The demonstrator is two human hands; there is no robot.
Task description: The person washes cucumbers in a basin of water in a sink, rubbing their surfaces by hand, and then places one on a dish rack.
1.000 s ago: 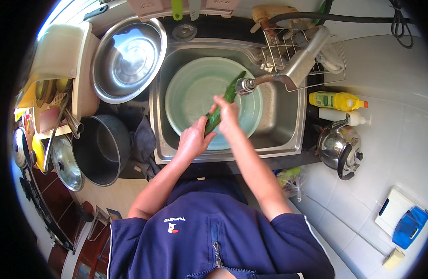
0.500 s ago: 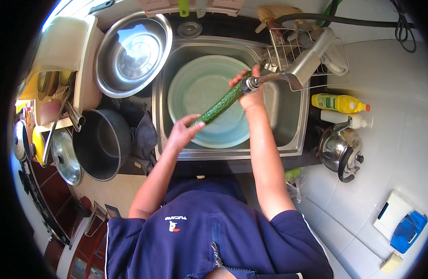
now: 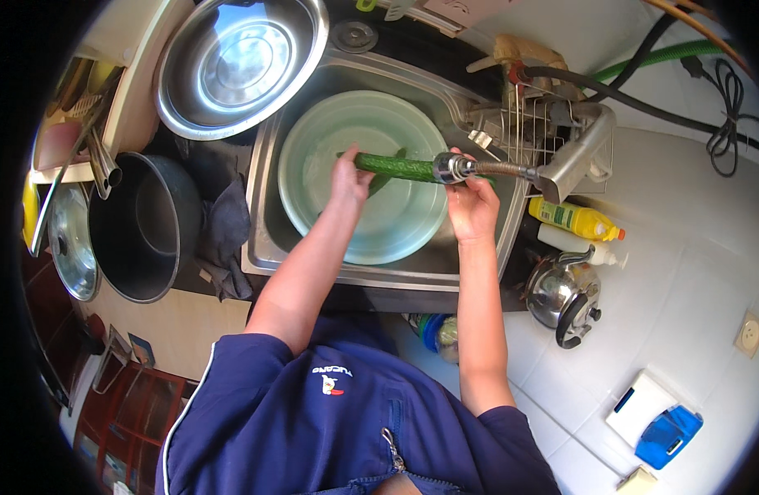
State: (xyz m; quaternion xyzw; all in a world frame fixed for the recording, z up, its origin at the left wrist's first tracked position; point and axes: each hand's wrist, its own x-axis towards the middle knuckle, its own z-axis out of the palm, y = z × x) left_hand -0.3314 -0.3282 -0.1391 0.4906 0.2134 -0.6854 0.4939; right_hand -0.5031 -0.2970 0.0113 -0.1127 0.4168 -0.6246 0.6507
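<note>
A long green vegetable, like a cucumber [image 3: 394, 167], lies level over a pale green basin [image 3: 363, 188] that sits in the steel sink [image 3: 260, 239]. My left hand [image 3: 347, 175] grips its left end. My right hand [image 3: 472, 200] holds its right end, directly under the metal tap spout [image 3: 488, 170]. The tap's nozzle hides part of the vegetable's right end.
A large steel bowl [image 3: 239, 62] stands behind the sink on the left. A black pot [image 3: 140, 227], a lid [image 3: 70, 239] and a dark cloth [image 3: 222, 227] lie to the left. A wire rack [image 3: 544, 124], yellow bottle [image 3: 573, 219] and steel kettle [image 3: 561, 293] are at right.
The vegetable has swung from a slant to lie level under the tap. My left hand moved up to its left end; my right hand stays by the spout.
</note>
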